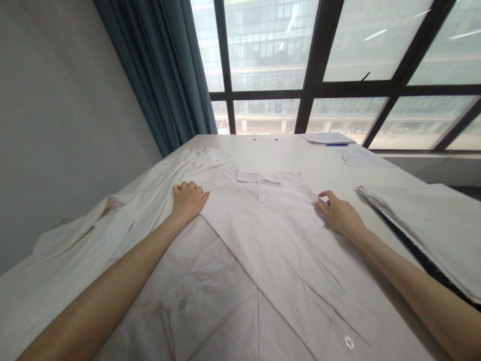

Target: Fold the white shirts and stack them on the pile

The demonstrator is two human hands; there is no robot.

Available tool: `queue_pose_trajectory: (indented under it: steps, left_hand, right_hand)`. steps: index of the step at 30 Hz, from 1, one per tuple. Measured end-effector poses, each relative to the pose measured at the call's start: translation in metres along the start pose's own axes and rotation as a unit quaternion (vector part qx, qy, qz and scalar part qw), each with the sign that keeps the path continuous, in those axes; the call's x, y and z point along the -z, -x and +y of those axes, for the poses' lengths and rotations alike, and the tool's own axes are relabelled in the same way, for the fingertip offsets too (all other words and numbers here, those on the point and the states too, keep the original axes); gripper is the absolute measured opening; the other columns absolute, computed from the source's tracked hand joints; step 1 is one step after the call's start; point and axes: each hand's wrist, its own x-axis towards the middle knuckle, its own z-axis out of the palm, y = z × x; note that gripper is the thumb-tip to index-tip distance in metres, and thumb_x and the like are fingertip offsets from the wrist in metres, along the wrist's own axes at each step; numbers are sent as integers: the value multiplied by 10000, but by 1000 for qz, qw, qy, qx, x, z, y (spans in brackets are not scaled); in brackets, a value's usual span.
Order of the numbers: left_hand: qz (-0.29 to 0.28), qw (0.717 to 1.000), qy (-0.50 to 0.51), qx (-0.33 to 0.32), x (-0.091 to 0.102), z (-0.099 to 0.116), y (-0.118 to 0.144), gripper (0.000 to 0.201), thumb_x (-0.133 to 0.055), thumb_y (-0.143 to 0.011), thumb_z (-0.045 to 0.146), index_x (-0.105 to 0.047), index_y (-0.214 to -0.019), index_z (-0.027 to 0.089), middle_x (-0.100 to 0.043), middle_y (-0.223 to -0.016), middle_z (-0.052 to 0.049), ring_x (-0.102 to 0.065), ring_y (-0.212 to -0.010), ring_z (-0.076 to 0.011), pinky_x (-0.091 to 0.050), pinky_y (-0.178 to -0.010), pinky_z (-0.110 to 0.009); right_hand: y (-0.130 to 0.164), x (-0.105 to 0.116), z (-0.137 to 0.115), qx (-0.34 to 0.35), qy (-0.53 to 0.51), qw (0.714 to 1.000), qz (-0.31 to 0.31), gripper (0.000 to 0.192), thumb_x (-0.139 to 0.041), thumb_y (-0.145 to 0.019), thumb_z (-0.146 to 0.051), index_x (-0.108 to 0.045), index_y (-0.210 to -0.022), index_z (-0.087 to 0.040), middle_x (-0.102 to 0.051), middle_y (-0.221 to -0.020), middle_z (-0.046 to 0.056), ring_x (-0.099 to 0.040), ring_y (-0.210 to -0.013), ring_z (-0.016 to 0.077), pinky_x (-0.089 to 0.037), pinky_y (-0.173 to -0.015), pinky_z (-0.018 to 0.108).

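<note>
A white coat [259, 235] lies spread on the table with its collar at the far end. One front panel crosses the other diagonally, and two round fastenings show on the near part. My left hand [191, 200] is at the coat's left shoulder, with its fingers curled down on the cloth and its thumb to the right. At the opposite edge, my right hand [340, 214] pinches the coat's right side between thumb and index finger. The cloth under both palms is hidden.
More crumpled white cloth [124, 220] lies along the left side. Folded white cloth [432, 220] sits at the right over something dark. Papers [326, 138] and a blue pen [337, 144] rest on the far right of the white table [274, 155], near the windows. A blue curtain [169, 65] hangs at the left.
</note>
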Motion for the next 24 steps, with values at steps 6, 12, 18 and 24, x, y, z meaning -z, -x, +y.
queue_pose_trajectory:
  steps: [6, 12, 18, 24]
  left_hand:
    - [-14, 999, 39, -10, 3, -5, 4, 357, -351, -984, 322, -665, -955, 155, -698, -893, -122, -574, -957, -303, -262, -888, -461]
    - [-19, 999, 36, -13, 7, -4, -1, 287, -410, -962, 310, -649, -937, 154, -695, -849, -112, -601, -911, -301, -262, -885, -454]
    - [40, 997, 28, -68, 37, 6, 40, 233, -415, -950, 292, -599, -996, 156, -642, -991, -116, -566, -960, -275, -304, -885, -419]
    - [-79, 977, 116, -161, 68, 10, 138, 299, -413, -939, 392, -612, -850, 188, -609, -894, -87, -547, -850, -258, -393, -753, -382]
  right_hand:
    - [4, 14, -7, 23, 105, 994, -4, 360, -379, -984, -396, -494, -1270, -209, -717, -862, 135, -679, -786, 297, -334, -541, 293]
    - [5, 17, 0, 29, 143, 989, -28, 357, -367, -983, -416, -592, -1141, -189, -717, -876, 153, -679, -799, 296, -368, -558, 308]
    - [6, 18, -1, 29, 127, 987, 92, 327, -329, -988, -319, -612, -1124, -230, -695, -1078, 93, -660, -776, 241, -364, -549, 299]
    - [3, 2, -3, 51, -10, 988, 146, 354, -311, -960, -208, -613, -1142, -175, -668, -1074, 112, -617, -893, 237, -435, -711, 326]
